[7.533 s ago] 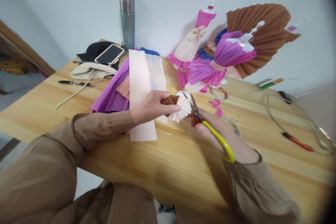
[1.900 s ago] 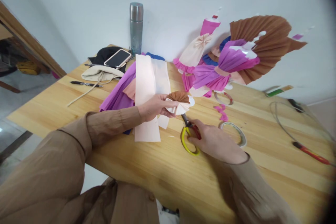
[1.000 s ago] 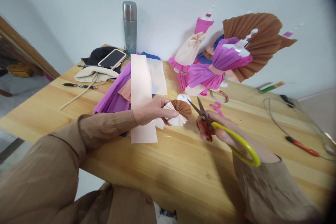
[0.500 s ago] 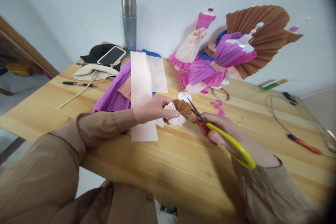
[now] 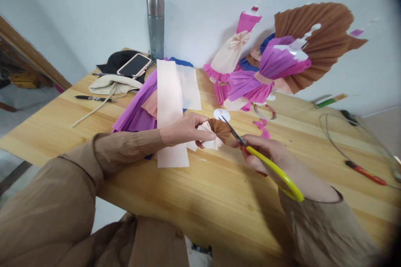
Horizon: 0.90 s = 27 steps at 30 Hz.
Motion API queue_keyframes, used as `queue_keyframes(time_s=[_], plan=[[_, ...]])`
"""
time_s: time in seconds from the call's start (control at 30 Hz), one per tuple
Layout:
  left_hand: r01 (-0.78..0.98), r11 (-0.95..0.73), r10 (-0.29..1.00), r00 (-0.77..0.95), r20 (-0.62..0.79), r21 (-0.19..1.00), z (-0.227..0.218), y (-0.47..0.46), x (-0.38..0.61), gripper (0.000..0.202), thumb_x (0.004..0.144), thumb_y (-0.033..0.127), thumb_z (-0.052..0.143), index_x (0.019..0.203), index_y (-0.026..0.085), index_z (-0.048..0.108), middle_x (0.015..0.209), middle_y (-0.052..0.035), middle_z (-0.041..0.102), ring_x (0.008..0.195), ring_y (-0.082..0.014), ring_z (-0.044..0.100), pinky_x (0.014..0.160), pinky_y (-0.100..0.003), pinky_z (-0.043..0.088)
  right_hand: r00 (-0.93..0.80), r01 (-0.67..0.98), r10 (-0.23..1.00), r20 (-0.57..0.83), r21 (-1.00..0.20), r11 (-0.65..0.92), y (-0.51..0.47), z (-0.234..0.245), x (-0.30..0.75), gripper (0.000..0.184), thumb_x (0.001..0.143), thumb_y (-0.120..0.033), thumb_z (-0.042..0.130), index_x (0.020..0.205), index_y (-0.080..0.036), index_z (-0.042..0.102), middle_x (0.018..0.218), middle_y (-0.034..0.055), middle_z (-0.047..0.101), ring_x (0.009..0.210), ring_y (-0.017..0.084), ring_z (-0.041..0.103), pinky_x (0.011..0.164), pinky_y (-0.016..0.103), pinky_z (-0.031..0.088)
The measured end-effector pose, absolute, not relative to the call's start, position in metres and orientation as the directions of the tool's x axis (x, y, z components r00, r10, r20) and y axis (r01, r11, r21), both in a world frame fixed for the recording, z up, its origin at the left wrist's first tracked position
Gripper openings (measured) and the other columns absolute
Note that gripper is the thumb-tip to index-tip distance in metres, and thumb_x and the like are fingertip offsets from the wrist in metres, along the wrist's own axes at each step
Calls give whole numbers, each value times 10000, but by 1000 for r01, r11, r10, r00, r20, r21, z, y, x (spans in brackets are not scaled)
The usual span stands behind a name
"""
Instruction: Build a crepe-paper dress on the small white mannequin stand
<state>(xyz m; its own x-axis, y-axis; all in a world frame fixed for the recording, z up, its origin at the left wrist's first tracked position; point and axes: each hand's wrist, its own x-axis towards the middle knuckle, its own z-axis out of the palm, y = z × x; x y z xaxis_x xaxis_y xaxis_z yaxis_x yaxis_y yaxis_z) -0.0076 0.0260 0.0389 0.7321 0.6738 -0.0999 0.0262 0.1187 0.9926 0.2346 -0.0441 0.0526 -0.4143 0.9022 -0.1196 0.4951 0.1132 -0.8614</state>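
Two sleeves: loose tan cloth, soft and creased, covered our forearms nearest the camera.
Table (image 5: 194,200): pale wood planks with a smooth, glossy grain carried everything.
Right hand (image 5: 269,159): we had it wrapped around the scissors (image 5: 266,162), fingers through the loops; the handles were glossy yellow and red plastic, the thin metal blades nearly pressed together with their tips at the rosette's brown edge.
Left hand (image 5: 183,130): we pinched the pleated rosette (image 5: 214,132) between thumb and fingertips, holding it just above the table, in the middle, between both hands.
Rosette: a small round fan of crisp accordion folds, brown on the upper right, cream on the lower left.
Peach strip (image 5: 171,112): a long flat band of matte crepe paper lay under our left hand, over crumpled purple crepe (image 5: 136,110).
White disc (image 5: 222,114): a small flat circle lay just beyond the rosette.
Pink scrap (image 5: 262,127): a ruffled curl lay near the scissors.
Wire loop (image 5: 347,142): thin and springy, with a red-handled tool (image 5: 366,173), far right.
Pen (image 5: 94,99): slim and black, far left, beside a limp beige cloth (image 5: 109,85).
Phone (image 5: 134,65): a flat slab rested on dark fabric.
Paper fans (image 5: 282,58): large pleated brown, purple and pink shapes leaned against the wall.
Flask (image 5: 156,25): a tall brushed-metal cylinder stood at the back edge.
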Motion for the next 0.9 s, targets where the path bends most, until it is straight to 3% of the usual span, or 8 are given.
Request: queue_keyframes(time_s=[0.3,0.57,0.9], plan=[[4,168,667,736,-117,986,39,26,-7,191,716,242,741,790,78,677,709,-32,665,597,-78,580,558,-205,553,-356,517,921,-161,-855,50,-45,63,225,426,714,-577,750,711,-194,564,580,-54,374,470,73,324,407,224,261],[-6,231,641,754,-147,973,35,27,-9,287,716,309,752,869,73,695,807,-80,697,661,-101,613,566,-205,548,-330,510,929,-165,-860,29,-46,62,228,371,704,-529,774,805,-194,652,553,-46,426,447,79,338,394,229,268],[-58,257,571,814,-103,965,28,34,-9,275,716,326,772,823,88,688,704,-24,643,611,-78,572,496,-161,446,-326,493,927,-186,-870,-1,-47,61,233,396,667,-544,805,779,-188,676,542,-42,431,438,76,331,390,233,255]])
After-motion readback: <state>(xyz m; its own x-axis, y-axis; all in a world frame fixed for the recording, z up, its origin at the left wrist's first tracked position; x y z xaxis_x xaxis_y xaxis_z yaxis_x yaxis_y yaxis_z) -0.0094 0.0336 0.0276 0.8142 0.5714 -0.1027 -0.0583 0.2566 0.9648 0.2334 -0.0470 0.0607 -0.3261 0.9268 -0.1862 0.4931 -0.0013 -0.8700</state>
